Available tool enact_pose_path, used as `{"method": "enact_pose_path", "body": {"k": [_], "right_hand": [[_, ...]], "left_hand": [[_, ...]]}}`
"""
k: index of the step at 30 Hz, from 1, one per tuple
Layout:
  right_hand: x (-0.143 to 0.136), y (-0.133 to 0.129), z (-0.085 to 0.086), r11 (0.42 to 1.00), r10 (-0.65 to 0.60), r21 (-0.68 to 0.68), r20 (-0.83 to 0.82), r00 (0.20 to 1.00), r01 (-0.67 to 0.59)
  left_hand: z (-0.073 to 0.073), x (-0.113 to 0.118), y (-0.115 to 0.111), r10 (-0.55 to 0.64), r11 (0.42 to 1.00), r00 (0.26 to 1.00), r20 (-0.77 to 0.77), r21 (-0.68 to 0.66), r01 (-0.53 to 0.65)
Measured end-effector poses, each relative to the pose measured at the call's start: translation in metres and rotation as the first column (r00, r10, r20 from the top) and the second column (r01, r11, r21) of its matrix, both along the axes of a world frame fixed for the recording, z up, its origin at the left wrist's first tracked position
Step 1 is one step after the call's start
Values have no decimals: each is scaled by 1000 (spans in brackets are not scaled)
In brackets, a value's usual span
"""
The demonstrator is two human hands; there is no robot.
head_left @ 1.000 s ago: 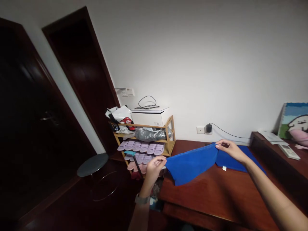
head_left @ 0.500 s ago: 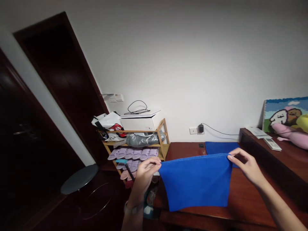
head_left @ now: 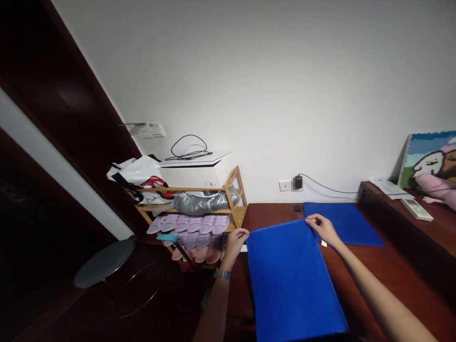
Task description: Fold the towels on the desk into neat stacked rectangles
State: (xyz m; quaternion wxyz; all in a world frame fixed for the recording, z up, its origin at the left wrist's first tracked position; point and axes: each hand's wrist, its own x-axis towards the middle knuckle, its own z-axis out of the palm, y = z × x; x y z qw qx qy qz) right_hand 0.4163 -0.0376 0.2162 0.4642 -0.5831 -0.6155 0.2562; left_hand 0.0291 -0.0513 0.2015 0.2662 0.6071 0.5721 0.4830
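Observation:
A blue cloth (head_left: 292,280) is stretched between my two hands over the reddish-brown table (head_left: 388,285), its lower part hanging toward me. My left hand (head_left: 235,243) pinches its far left corner, fingers closed. At the far right corner, my right hand (head_left: 322,228) pinches the cloth between thumb and fingers. A second blue cloth (head_left: 345,223) lies flat on the table behind my right hand. A small white tag (head_left: 324,243) shows beside that cloth's near edge.
Left of the table stands a wooden rack (head_left: 237,190) with slippers (head_left: 188,223) and a white box (head_left: 192,173). A round stool (head_left: 105,263) is farther left. On the raised ledge at right lie a remote (head_left: 416,209) and a pink plush (head_left: 436,187).
Both hands have moved farther out over the table with the cloth. It now shows much longer, reaching down toward me. The view has shifted, and more of the second blue cloth is visible.

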Motion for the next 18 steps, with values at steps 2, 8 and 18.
{"method": "enact_pose_path", "body": {"k": [2,8,18], "right_hand": [[-17,27,-23,997,-67,-27,74,995,69],[-71,-48,-119,976,-180,-83,216,960,202],[-72,-158,-223,959,-9,-207,655,755,191]], "left_hand": [[-26,8,18,37,999,997,-70,-6,-37],[-98,45,17,-75,996,933,-351,16,86],[-167,36,-10,-116,992,545,-830,-119,31]]}}
